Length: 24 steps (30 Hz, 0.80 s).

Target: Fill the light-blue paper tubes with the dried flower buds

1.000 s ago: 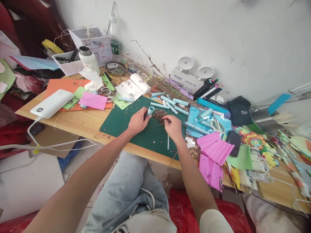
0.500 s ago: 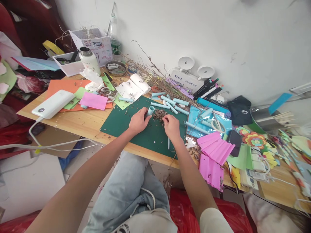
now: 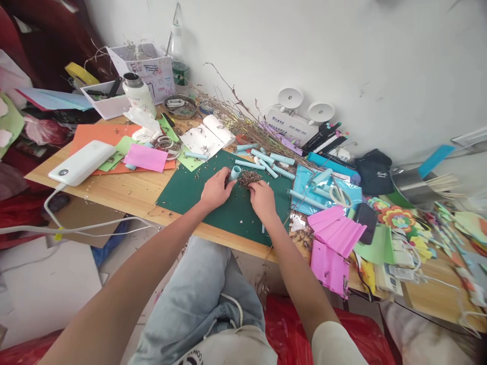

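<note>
A: ok, what's on that desk [image 3: 125,195]? I'm stuck by the door lol

B: Wood top, pale wall [image 3: 380,61] behind. From the left: white power bank [image 3: 81,163] partly on orange paper [image 3: 85,133], pink sheet [image 3: 146,158], green mat [image 3: 194,190] in the middle, dry twigs [image 3: 236,119] along the far side, then folded pink paper [image 3: 338,230] and a paper flower [image 3: 397,218] over on the right. Properly cluttered.

A: and the hands?

B: Left hand [image 3: 216,188] is curled round a blue tube [image 3: 235,173], standing on the mat, open end up. Right hand [image 3: 263,196] has thumb and fingertips bunched at the near edge of a heap of brown bits [image 3: 249,177], just right of the tube. Can't tell if it's pinching any. Hands are apart. Loose blue tubes [image 3: 249,165] lie just beyond the heap.

A: any writing?

B: Green label [image 3: 180,73] on the clear bottle, too small to read. Shirt [image 3: 236,350] has capitals, looks like "CON". Twin-lamp unit [image 3: 291,126] has blue characters, too blurry for me.
</note>
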Tool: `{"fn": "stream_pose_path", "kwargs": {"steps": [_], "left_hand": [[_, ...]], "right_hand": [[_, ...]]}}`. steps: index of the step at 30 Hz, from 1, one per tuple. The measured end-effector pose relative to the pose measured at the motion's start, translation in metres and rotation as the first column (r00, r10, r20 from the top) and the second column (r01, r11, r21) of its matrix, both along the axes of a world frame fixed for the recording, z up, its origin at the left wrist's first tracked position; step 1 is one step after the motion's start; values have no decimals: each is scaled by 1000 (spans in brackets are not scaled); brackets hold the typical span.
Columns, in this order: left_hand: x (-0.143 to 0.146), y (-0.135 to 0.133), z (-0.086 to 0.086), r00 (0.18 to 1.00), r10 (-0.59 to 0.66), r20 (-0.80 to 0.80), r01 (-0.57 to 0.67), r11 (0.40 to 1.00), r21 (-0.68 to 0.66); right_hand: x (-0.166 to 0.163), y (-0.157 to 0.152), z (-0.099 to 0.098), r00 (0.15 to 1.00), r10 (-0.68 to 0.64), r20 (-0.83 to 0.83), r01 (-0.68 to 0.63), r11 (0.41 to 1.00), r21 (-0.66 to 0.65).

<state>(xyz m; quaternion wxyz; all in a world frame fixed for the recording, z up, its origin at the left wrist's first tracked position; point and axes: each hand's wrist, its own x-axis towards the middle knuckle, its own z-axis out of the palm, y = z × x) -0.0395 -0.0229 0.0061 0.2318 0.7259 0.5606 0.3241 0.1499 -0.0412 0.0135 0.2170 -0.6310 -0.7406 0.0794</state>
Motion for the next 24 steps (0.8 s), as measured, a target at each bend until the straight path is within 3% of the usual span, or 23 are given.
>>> {"fn": "stream_pose_path", "kwargs": {"steps": [5,9,14,19,24], "left_hand": [[0,-1,1,1000,-4,-12,4,1000,-2],[0,-1,2,1000,3,-7,-3,1000,-2],[0,-1,3,1000,-4,12,5,1000,-17],[0,-2,3,1000,3,-10,-4,1000,-7],[0,-1,1,1000,-9,-15,9,1000,5]], "right_hand": [[8,1,5,960,-6,-279,43,991,129],[11,2,6,929,-25,-369,87,985,152],[11,6,0,950,-22,-310,67,989,134],[17,1,0,986,76,-148,-59,992,114],[18,-2,4,992,20,-123,-12,998,64]]}}
